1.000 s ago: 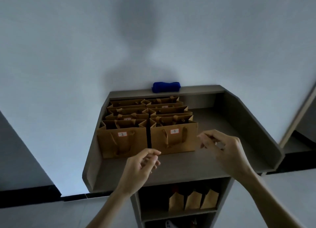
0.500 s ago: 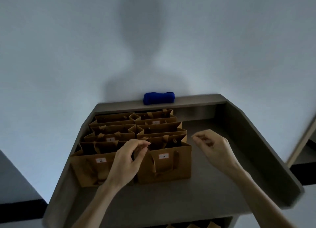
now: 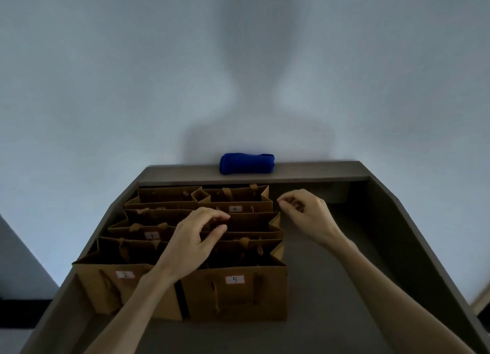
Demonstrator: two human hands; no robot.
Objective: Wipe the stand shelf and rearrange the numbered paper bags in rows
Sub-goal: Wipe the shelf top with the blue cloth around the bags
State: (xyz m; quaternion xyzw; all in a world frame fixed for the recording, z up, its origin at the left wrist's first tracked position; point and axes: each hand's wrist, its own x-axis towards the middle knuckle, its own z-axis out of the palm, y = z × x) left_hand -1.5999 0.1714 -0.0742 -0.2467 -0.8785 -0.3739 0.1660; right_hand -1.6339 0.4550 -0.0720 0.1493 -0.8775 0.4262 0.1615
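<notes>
Several brown paper bags stand in two columns on the left half of the grey stand shelf [image 3: 331, 287]. The front pair are bag 2 [image 3: 111, 287] and bag 5 [image 3: 236, 295]; behind them I read bag 1 [image 3: 138, 233] and bag 4 [image 3: 238, 206]. My left hand [image 3: 193, 242] hovers over the middle right bag, fingers curled and apart, holding nothing. My right hand [image 3: 305, 213] floats to the right of the back bags, fingers loosely bent, empty. A rolled blue cloth [image 3: 246, 163] lies on the back ledge.
The shelf has raised side walls [image 3: 413, 237] and a back ledge [image 3: 318, 172] against a pale wall. The right half of the shelf surface is bare grey.
My view has moved closer and lower over the shelf. Both hands have reached further in, the left now over the middle bags, the right beside the back row.
</notes>
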